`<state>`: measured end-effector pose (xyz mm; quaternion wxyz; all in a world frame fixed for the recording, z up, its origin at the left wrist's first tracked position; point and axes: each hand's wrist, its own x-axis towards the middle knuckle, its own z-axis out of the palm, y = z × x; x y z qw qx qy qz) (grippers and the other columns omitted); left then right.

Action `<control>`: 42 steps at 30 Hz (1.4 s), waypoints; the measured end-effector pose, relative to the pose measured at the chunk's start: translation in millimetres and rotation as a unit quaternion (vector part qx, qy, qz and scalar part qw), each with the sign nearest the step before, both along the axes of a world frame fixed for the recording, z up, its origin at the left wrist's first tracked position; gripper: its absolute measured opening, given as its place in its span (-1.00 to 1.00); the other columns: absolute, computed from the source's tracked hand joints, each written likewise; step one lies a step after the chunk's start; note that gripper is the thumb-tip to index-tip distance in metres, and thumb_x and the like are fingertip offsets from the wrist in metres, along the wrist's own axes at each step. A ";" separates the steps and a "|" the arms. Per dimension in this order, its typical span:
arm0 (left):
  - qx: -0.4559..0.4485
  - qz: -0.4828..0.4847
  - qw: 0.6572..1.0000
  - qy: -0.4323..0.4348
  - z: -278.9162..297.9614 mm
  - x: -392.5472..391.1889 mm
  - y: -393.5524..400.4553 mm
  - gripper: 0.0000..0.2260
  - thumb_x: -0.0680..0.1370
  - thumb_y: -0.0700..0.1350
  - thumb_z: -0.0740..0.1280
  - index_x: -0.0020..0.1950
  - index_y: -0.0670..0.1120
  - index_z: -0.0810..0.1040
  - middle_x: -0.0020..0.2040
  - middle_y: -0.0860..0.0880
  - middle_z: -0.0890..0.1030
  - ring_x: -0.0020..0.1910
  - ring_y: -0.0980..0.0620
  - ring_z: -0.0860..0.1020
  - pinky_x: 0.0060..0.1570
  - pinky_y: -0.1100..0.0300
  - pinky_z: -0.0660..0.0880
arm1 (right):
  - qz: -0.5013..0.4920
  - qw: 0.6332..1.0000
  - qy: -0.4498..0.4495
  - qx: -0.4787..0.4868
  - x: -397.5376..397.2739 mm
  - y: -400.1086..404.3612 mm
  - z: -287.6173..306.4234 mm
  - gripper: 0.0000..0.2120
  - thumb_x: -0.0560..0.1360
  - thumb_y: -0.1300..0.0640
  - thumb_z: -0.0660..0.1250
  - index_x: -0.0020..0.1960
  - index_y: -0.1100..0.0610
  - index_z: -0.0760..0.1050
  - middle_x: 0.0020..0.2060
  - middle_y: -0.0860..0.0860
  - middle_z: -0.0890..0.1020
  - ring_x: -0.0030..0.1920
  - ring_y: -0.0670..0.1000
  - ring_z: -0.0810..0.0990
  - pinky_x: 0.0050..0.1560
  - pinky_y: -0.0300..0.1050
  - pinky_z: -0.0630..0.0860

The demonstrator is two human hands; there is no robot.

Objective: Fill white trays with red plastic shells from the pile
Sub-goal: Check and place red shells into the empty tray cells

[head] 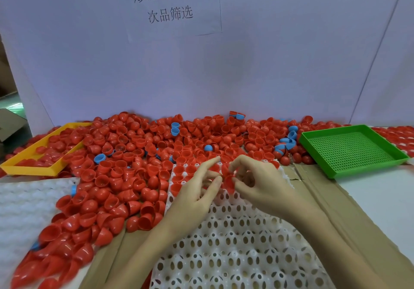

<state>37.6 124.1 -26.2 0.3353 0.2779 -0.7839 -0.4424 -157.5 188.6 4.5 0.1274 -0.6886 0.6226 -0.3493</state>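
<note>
White perforated plastic tray (242, 250) lies nearest, on brown cardboard. Above its far rows, right hand (259, 183) is seen with fingers curled, pinching a red plastic shell (229, 183); left hand (197, 190) is held alongside, fingers loosely extended, nothing gripped. Beyond, red shell pile (134, 154) is spread across the bench, flanked by yellow tray (31, 167) and green mesh tray (351, 149).

A: Entry on the operator. What is worn on the left hand (197, 190)?

B: Nothing. No glove, no ring, no strap on it.

A: The right hand (262, 183)?

B: The same: bare, nails short and plain.

A: Sleeves?

B: Both forearms run bare to the bottom edge of the head view; no cuff, watch or band shows on either wrist.
</note>
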 end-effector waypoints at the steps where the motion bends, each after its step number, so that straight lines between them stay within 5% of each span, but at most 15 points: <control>1: -0.027 0.012 0.999 -0.013 -0.6 0.4 -0.6 -0.63 0.71 0.09 0.23 0.53 0.23 0.39 0.16 0.23 0.60 0.17 0.14 0.62 0.19 0.23 0.56 | -0.023 1.000 0.016 0.004 -7.0 -0.8 1.7 -0.85 0.60 0.23 0.38 0.09 -0.01 0.54 -0.30 -0.08 0.63 -0.29 -0.16 0.61 -0.29 -0.24 0.54; 6: -0.201 0.016 0.973 -0.114 -2.5 4.7 -3.9 -0.82 0.72 -0.07 0.28 0.25 0.06 0.64 0.11 0.24 0.54 0.16 0.13 0.54 0.14 0.35 0.46 | -0.122 0.986 0.097 0.051 -53.7 0.1 6.7 -0.87 0.61 0.21 0.35 0.10 0.01 0.54 -0.37 -0.11 0.54 -0.38 -0.19 0.51 -0.34 -0.31 0.40; 12: -0.317 -0.017 0.929 -0.191 -8.3 4.3 -4.0 -0.82 0.72 -0.02 0.27 0.22 0.00 0.64 0.13 0.18 0.47 0.15 0.22 0.40 0.15 0.24 0.48 | -0.186 0.962 0.165 0.112 -86.9 4.9 6.7 -0.86 0.58 0.21 0.34 0.11 0.10 0.60 -0.23 -0.15 0.50 -0.21 -0.16 0.46 -0.23 -0.19 0.33; 18: -0.326 -0.013 0.927 -0.186 -10.0 3.1 -5.7 -0.82 0.71 -0.01 0.27 0.18 0.00 0.65 0.13 0.18 0.47 0.15 0.22 0.40 0.13 0.22 0.50 | -0.196 0.953 0.184 0.142 -92.7 7.6 8.5 -0.84 0.59 0.20 0.36 0.15 0.11 0.61 -0.14 -0.13 0.49 -0.11 -0.07 0.48 -0.07 -0.14 0.39; 23: -0.329 -0.012 0.925 -0.188 -12.2 3.9 -7.0 -0.82 0.71 0.00 0.26 0.16 0.02 0.65 0.14 0.18 0.46 0.15 0.20 0.41 0.11 0.21 0.51 | -0.185 0.961 0.168 0.117 -91.7 6.5 6.2 -0.82 0.61 0.24 0.29 0.11 0.09 0.62 -0.23 -0.21 0.46 -0.23 -0.21 0.45 -0.29 -0.35 0.31; 30: -0.328 -0.012 0.926 -0.187 -14.9 2.2 -9.0 -0.80 0.72 0.02 0.25 0.16 0.02 0.66 0.15 0.20 0.45 0.18 0.20 0.40 0.14 0.24 0.48 | -0.194 0.969 0.132 0.075 -71.4 -8.6 -10.2 -0.87 0.68 0.08 0.28 0.06 0.05 0.59 -0.32 -0.14 0.58 -0.35 -0.18 0.50 -0.34 -0.28 0.34; 36: -0.301 -0.041 0.929 -0.211 -5.6 1.3 -15.9 -0.83 0.70 0.05 0.30 0.19 0.05 0.65 0.14 0.22 0.45 0.20 0.24 0.38 0.23 0.33 0.40 | -0.200 0.958 0.186 0.089 -59.6 -11.3 -20.4 -0.86 0.68 0.01 0.25 0.10 0.00 0.57 -0.11 -0.13 0.62 -0.12 -0.09 0.58 -0.29 -0.22 0.36; 42: -0.215 -0.106 0.939 -0.248 35.0 -23.4 -51.9 -0.81 0.65 0.19 0.31 0.08 0.13 0.65 -0.05 0.22 0.64 -0.04 0.20 0.60 0.01 0.28 0.56 | -0.197 0.955 0.201 0.094 -58.9 -11.6 -20.0 -0.80 0.70 -0.03 0.21 0.11 0.01 0.57 -0.01 -0.10 0.62 -0.02 -0.04 0.60 -0.11 -0.12 0.51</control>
